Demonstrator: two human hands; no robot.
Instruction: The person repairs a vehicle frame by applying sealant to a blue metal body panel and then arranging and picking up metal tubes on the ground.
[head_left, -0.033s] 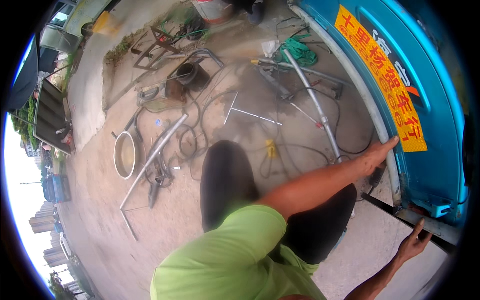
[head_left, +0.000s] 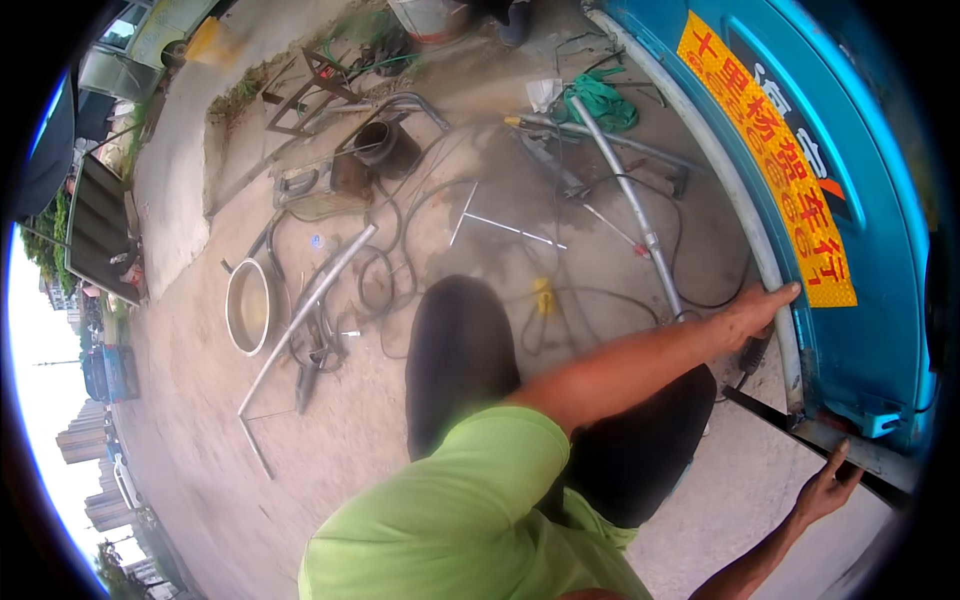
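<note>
At the right, my left hand (head_left: 752, 312) is closed around a grey pipe (head_left: 741, 200) that curves along the edge of a blue vehicle panel (head_left: 870, 250). Lower down, my right hand (head_left: 826, 492) holds a grey metal bar (head_left: 882, 462) at the panel's bottom corner. Its fingertips press on the bar's near edge, while part of its grip is hidden. A thin black strip (head_left: 752, 403) runs beside the bar. Close to my left hand, a dark handled tool (head_left: 753, 352) lies partly behind the wrist.
Past my knees, a long metal tube (head_left: 630, 190), a white T-shaped rod (head_left: 510, 229) and cables lie on the concrete. Further left are a round basin (head_left: 249, 308), a bent pipe (head_left: 305, 310), a metal box (head_left: 322, 190) and a dark bucket (head_left: 387, 150). Green netting (head_left: 603, 101) lies at the back.
</note>
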